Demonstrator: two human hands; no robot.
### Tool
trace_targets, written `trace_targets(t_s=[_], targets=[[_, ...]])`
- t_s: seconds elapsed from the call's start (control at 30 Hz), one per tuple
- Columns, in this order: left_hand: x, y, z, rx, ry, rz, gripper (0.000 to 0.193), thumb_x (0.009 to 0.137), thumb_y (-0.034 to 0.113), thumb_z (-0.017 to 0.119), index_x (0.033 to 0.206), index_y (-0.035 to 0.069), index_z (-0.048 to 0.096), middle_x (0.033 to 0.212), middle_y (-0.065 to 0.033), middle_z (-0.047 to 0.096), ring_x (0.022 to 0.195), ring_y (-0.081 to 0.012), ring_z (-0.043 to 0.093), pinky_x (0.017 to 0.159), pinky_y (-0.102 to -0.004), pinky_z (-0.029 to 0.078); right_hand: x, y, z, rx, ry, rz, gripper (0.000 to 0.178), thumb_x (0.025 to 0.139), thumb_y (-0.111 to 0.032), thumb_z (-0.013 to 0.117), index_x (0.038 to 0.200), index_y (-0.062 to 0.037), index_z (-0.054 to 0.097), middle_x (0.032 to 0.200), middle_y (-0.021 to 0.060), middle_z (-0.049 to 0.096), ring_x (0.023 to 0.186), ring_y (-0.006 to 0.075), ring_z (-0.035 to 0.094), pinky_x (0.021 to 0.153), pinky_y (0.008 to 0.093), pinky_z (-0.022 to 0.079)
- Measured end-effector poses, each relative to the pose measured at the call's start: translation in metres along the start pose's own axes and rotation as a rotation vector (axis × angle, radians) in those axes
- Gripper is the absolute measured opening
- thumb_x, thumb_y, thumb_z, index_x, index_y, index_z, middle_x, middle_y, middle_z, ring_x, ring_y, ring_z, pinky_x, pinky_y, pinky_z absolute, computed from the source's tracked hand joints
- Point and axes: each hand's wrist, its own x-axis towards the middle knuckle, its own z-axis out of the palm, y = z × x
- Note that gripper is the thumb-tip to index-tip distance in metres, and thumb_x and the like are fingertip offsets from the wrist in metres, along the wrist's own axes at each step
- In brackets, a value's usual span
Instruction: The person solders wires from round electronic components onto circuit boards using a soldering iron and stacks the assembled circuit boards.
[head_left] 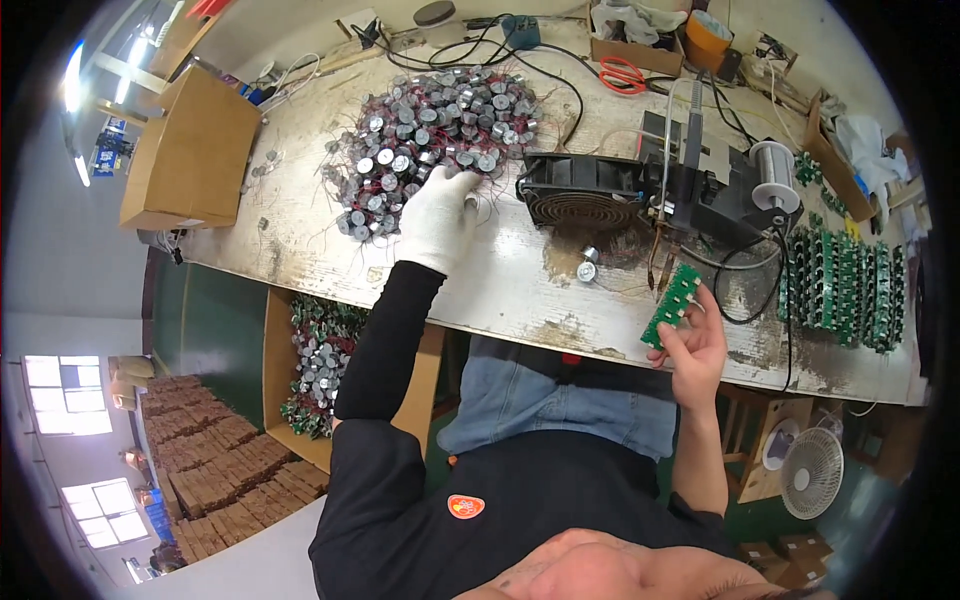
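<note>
- Right hand point(698, 352): pinches a green circuit board point(668, 312) by its lower end, over the desk point(485, 292) edge.
- Circuit board: probably light, stiff, fragile, best held by its edges; narrow, bearing pale parts point(679, 300).
- Gloved left hand point(438, 222): at the heap of silver cylindrical components point(440, 115); grasp cannot be told.

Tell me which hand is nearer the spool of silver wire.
Right. The right hand is on the near side of the spool, slightly left; the gloved left hand is much farther left, at the small motors.
</note>
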Motion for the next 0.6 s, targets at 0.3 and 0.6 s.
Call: trace_targets(t_s=[0.3, 0.6], targets=[[0.013, -0.004, 0.006, 0.079, -0.173, 0.195, 0.013, 0.081, 0.019, 0.062, 0.092, 0.013, 0.067, 0.091, -0.013, 0.056, 0.076, -0.0323, 0.061, 0.064, -0.0408, 0.05, -0.002, 0.0, -0.002, -0.007, -0.001, 0.007, 0.064, 0.084, 0.007, 0.059, 0.14, 0.0011, 0.029, 0.107, 0.0146, 0.055, 0.063, 0.0113, 0.061, 0.049, 0.0214, 0.051], [-0.022, 0.006, -0.014, -0.056, -0.131, 0.203, 0.011, 0.084, 0.023, 0.062, 0.086, 0.013, 0.066, 0.085, -0.0116, 0.056, 0.074, -0.0308, 0.06, 0.061, -0.0396, 0.048, -0.002, 0.001, -0.002, -0.007, 0.0, 0.001, 0.064, 0.084, 0.007, 0.059, 0.14, 0.0014, 0.028, 0.107, 0.0154, 0.055, 0.064, 0.0121, 0.061, 0.049, 0.0216, 0.051]])
